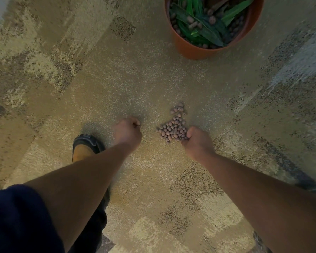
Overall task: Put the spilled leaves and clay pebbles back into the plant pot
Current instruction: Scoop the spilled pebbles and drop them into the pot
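On carpet [117, 79], plant pot [188, 49] holding leaves [206, 31] and pebbles [191, 20], spilled pebbles [173, 128] between fisted hands [129, 132].

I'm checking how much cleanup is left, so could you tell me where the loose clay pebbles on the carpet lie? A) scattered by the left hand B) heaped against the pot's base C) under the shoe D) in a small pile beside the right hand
D: the clay pebbles sit in a pile touching the right hand, well short of the plant pot.
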The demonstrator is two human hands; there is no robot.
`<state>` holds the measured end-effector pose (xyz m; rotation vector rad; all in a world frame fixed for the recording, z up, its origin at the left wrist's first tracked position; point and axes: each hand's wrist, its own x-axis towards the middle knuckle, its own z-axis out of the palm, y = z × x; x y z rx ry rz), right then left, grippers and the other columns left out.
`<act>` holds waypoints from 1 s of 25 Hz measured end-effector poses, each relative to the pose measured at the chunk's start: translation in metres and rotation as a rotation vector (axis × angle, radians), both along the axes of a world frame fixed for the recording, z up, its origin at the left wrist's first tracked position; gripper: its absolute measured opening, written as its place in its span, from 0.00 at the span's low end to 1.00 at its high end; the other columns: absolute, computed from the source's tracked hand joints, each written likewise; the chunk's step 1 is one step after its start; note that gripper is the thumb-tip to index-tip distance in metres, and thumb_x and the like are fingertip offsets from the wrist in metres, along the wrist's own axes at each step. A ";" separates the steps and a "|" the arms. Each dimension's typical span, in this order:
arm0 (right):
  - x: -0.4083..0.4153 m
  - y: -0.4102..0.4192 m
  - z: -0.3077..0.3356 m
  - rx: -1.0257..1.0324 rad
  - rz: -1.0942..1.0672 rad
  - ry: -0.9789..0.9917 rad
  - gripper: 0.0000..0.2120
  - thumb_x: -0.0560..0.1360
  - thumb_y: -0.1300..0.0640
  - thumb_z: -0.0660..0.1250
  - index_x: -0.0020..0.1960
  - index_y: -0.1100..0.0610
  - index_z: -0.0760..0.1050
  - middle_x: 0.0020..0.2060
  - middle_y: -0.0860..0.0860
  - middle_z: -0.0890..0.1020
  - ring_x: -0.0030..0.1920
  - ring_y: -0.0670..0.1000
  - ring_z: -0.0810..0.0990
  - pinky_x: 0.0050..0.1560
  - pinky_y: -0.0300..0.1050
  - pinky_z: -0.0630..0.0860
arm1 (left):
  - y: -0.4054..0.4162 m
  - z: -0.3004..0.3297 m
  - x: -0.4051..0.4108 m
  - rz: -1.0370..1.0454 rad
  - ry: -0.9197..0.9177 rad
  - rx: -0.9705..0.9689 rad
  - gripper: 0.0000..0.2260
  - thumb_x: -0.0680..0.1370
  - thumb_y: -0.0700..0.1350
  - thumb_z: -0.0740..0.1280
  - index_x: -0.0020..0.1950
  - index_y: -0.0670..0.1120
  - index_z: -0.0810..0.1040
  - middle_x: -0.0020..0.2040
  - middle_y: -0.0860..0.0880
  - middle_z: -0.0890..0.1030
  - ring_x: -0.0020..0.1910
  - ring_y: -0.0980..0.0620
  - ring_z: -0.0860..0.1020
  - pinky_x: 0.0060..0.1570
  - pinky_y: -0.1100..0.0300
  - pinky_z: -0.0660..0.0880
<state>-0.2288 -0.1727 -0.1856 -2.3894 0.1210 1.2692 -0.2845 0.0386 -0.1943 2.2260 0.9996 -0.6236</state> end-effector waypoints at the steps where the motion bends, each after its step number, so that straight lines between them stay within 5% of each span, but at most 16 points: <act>1: 0.000 0.000 0.000 0.010 -0.034 0.005 0.05 0.77 0.59 0.72 0.49 0.57 0.76 0.38 0.48 0.78 0.36 0.46 0.78 0.30 0.36 0.71 | -0.004 0.001 0.000 -0.020 -0.002 -0.012 0.14 0.79 0.32 0.62 0.43 0.49 0.79 0.43 0.51 0.80 0.44 0.50 0.78 0.39 0.63 0.69; 5: 0.002 0.001 0.000 0.057 -0.205 0.009 0.07 0.77 0.61 0.71 0.45 0.55 0.74 0.43 0.53 0.82 0.41 0.50 0.81 0.35 0.40 0.77 | -0.022 0.007 -0.001 -0.158 -0.002 -0.126 0.06 0.81 0.38 0.66 0.50 0.49 0.77 0.48 0.51 0.80 0.46 0.51 0.79 0.41 0.66 0.74; 8: 0.009 0.006 0.003 0.107 -0.289 -0.025 0.06 0.78 0.63 0.70 0.50 0.55 0.75 0.49 0.52 0.82 0.47 0.51 0.81 0.39 0.36 0.76 | -0.040 0.013 0.009 -0.213 -0.030 -0.212 0.18 0.77 0.42 0.72 0.66 0.49 0.74 0.61 0.49 0.76 0.55 0.53 0.76 0.60 0.60 0.75; 10: 0.011 0.012 0.005 0.172 -0.329 0.006 0.11 0.76 0.64 0.72 0.56 0.56 0.75 0.51 0.51 0.81 0.50 0.51 0.81 0.43 0.37 0.78 | -0.054 0.014 0.021 -0.237 -0.026 -0.225 0.22 0.77 0.41 0.72 0.70 0.49 0.73 0.64 0.47 0.74 0.57 0.53 0.72 0.63 0.59 0.70; 14: 0.004 0.022 0.002 0.224 -0.452 0.141 0.08 0.78 0.65 0.69 0.54 0.54 0.76 0.52 0.53 0.83 0.50 0.54 0.84 0.49 0.51 0.85 | -0.071 0.014 0.032 -0.241 0.003 -0.211 0.16 0.79 0.38 0.68 0.66 0.48 0.77 0.61 0.44 0.76 0.60 0.45 0.77 0.60 0.59 0.72; 22: 0.005 0.021 0.000 0.269 -0.672 0.154 0.08 0.79 0.67 0.68 0.51 0.55 0.79 0.47 0.53 0.85 0.47 0.52 0.86 0.45 0.47 0.85 | -0.064 0.014 0.034 -0.158 -0.010 -0.224 0.09 0.79 0.37 0.68 0.54 0.47 0.85 0.56 0.48 0.82 0.49 0.54 0.77 0.38 0.77 0.66; 25: 0.006 0.018 0.000 0.267 -0.672 0.133 0.09 0.79 0.69 0.67 0.53 0.57 0.79 0.47 0.54 0.84 0.45 0.52 0.86 0.40 0.43 0.83 | -0.061 0.013 0.033 -0.129 -0.035 -0.263 0.09 0.78 0.36 0.69 0.47 0.49 0.84 0.49 0.50 0.84 0.46 0.53 0.81 0.40 0.70 0.77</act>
